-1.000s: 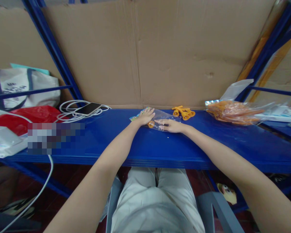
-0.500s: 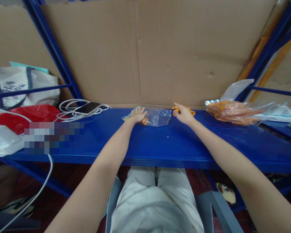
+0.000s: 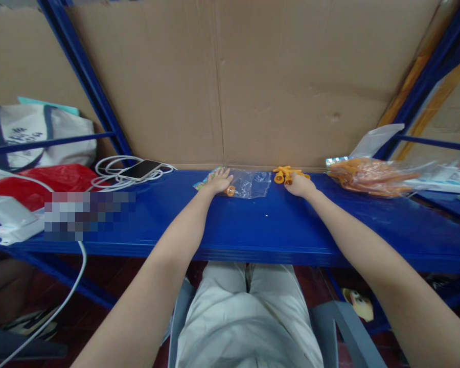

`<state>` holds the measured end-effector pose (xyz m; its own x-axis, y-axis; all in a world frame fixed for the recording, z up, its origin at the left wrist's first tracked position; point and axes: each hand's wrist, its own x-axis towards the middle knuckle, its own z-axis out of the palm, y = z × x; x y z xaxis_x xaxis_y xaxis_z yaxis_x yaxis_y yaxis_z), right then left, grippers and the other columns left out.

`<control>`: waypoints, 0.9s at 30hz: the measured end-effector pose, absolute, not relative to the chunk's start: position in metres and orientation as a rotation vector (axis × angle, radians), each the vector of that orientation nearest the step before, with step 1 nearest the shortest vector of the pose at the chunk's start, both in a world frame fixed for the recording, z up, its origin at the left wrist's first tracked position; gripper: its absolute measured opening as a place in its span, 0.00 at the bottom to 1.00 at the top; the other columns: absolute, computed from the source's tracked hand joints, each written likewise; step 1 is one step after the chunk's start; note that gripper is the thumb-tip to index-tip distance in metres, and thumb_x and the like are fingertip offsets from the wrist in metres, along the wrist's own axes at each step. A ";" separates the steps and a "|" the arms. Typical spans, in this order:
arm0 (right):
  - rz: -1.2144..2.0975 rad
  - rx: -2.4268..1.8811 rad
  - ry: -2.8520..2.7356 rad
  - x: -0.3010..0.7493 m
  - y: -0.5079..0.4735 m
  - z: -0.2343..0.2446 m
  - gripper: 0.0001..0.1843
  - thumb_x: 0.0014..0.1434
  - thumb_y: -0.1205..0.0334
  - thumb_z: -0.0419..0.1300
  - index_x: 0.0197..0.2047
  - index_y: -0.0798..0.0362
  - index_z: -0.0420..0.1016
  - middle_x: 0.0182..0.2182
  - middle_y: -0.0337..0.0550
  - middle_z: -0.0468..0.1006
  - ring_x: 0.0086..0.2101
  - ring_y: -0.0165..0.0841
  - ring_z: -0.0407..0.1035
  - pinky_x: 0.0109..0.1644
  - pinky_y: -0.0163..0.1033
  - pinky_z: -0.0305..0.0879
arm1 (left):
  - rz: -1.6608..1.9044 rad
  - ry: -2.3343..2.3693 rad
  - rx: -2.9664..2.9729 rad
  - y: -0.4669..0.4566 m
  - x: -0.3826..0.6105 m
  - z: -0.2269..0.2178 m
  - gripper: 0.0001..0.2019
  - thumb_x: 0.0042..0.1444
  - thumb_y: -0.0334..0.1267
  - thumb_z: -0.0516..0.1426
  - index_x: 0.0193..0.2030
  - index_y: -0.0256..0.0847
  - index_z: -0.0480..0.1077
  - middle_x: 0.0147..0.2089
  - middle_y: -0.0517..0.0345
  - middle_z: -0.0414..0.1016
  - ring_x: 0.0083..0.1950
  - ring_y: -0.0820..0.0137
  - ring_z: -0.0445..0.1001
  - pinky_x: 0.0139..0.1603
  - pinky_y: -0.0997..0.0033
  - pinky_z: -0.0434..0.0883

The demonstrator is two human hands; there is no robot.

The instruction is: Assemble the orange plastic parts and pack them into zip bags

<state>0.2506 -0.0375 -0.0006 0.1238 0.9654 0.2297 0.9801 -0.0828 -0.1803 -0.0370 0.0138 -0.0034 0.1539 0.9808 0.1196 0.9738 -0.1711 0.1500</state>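
My left hand (image 3: pixel 219 181) lies flat with fingers spread on the left end of a small clear plastic bag (image 3: pixel 250 184) on the blue shelf (image 3: pixel 253 225). An orange piece (image 3: pixel 230 191) sits inside the bag by my fingertips. My right hand (image 3: pixel 299 185) is curled around some of the loose orange plastic pieces (image 3: pixel 285 175) that lie just right of the bag, near the cardboard back wall.
A bigger clear bag of orange pieces (image 3: pixel 368 176) lies at the right. A phone (image 3: pixel 140 169) on coiled white cable (image 3: pixel 111 176) sits at the left, with a red bag (image 3: pixel 42 184), a white tote (image 3: pixel 34 135) and a white box (image 3: pixel 7 220) beyond.
My right hand left the clear bag, moved right to the loose orange pieces and closed on them. My left hand slid the bag slightly left and back.
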 end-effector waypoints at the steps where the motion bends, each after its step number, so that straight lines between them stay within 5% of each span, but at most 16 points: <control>1: -0.080 -2.103 -1.922 0.253 -0.036 -0.002 0.25 0.63 0.57 0.55 0.60 0.60 0.70 0.55 0.59 0.77 0.54 0.48 0.73 0.56 0.47 0.69 | 0.284 2.003 2.364 0.014 -0.037 -0.003 0.33 0.67 0.50 0.33 0.77 0.46 0.43 0.79 0.60 0.40 0.79 0.63 0.37 0.75 0.51 0.46; 7: -0.097 -1.829 -2.126 0.265 -0.023 -0.012 0.24 0.63 0.58 0.57 0.62 0.50 0.71 0.55 0.50 0.78 0.55 0.44 0.73 0.60 0.47 0.67 | 0.301 1.982 2.347 0.016 -0.038 -0.005 0.33 0.67 0.50 0.33 0.77 0.47 0.44 0.79 0.60 0.40 0.79 0.64 0.36 0.75 0.51 0.45; 20: -0.096 -1.916 -1.807 0.260 -0.027 -0.007 0.13 0.58 0.67 0.56 0.46 0.52 0.75 0.45 0.53 0.78 0.44 0.43 0.75 0.51 0.47 0.69 | 0.337 1.941 2.332 0.014 -0.038 -0.004 0.33 0.67 0.49 0.34 0.77 0.43 0.45 0.79 0.57 0.39 0.79 0.63 0.35 0.75 0.50 0.43; 27: -0.128 -1.566 -1.478 0.271 -0.027 0.008 0.08 0.57 0.68 0.55 0.39 0.51 0.72 0.39 0.47 0.74 0.39 0.39 0.70 0.49 0.48 0.69 | 0.364 1.954 2.363 0.019 -0.039 -0.007 0.32 0.67 0.49 0.35 0.76 0.45 0.47 0.78 0.57 0.43 0.79 0.62 0.37 0.74 0.49 0.46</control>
<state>0.2712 -0.0270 0.0081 0.2653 0.7234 0.6374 0.8221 0.1757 -0.5415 -0.0393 0.0190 -0.0073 0.1718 0.9742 0.1464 0.9615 -0.1982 0.1905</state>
